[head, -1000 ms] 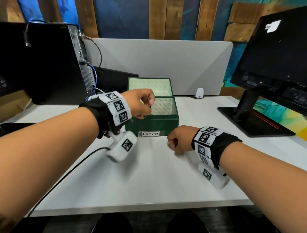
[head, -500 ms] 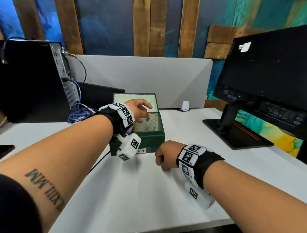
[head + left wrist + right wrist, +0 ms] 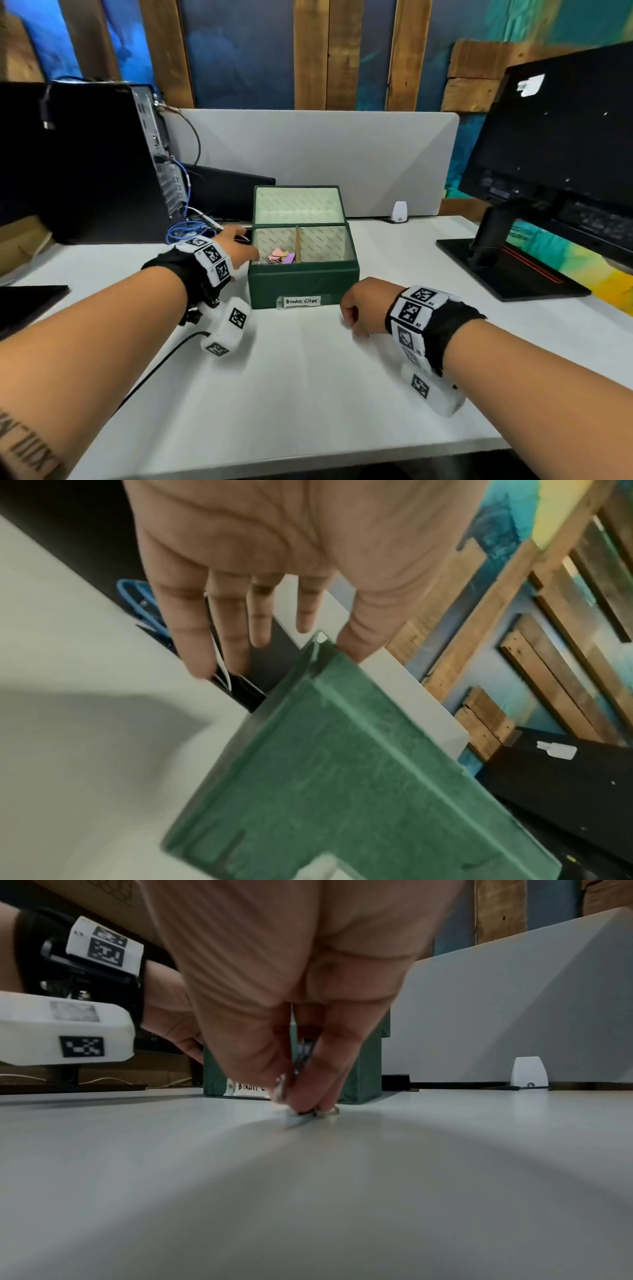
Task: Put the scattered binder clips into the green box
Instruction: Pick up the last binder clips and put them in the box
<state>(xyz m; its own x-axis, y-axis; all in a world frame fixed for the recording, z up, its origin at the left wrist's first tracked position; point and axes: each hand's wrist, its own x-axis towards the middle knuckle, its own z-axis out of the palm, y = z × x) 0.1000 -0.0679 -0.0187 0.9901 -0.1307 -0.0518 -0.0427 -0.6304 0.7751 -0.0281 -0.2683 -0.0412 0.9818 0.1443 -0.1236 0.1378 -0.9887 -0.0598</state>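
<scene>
Box point(image 3: 303, 282) at desk point(image 3: 308, 394) centre, lid point(image 3: 297, 205) raised behind it; clips point(image 3: 278, 257) in box's left compartment. Left hand point(image 3: 236, 248) just beside box's left wall. Right hand point(image 3: 364, 306) on desk before box's right corner, pinching clip point(image 3: 303, 1053). Computer tower point(image 3: 85, 161) far left, monitor point(image 3: 555, 154) right, divider panel point(image 3: 376, 161) behind box

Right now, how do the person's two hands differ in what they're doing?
The left hand is spread open and holds nothing beside the green box; the right hand is curled, pinching a binder clip down at the white desk. The left hangs above the desk; the right's fingertips touch it. Both wear tagged wristbands.
</scene>
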